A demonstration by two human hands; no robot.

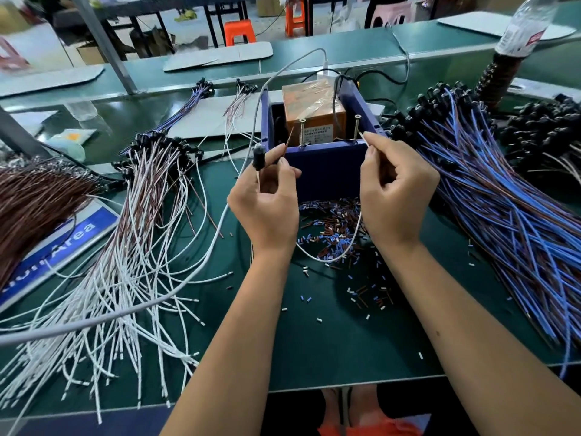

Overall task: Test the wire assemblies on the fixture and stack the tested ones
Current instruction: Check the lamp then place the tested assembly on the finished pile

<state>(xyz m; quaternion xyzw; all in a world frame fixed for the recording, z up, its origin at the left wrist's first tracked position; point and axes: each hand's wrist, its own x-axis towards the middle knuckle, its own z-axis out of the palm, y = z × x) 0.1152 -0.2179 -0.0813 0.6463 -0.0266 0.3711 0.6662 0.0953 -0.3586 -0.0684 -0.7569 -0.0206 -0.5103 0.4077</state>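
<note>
— Blue box (327, 171) at mid-bench (330, 341), is that the fixture?

— Yes; an orange block (314, 121) sits inside it, and two screws (356, 129) stand upright on its near wall.

— What do the hands hold?

— One wire assembly (330, 258). The left hand (267, 209) is curled round its brown lead, whose bare tip points up toward the left screw, with the black plug beside the thumb. The right hand (394, 190) pinches the white lead, its tip just beside the right screw; whether it touches cannot be told. The white wire sags in a loop between the wrists.

— And the rest?

— White-and-brown assemblies (135, 247) fan out on the left, blue ones (509, 215) are heaped on the right, and sleeve offcuts (333, 234) lie scattered before the box.
</note>
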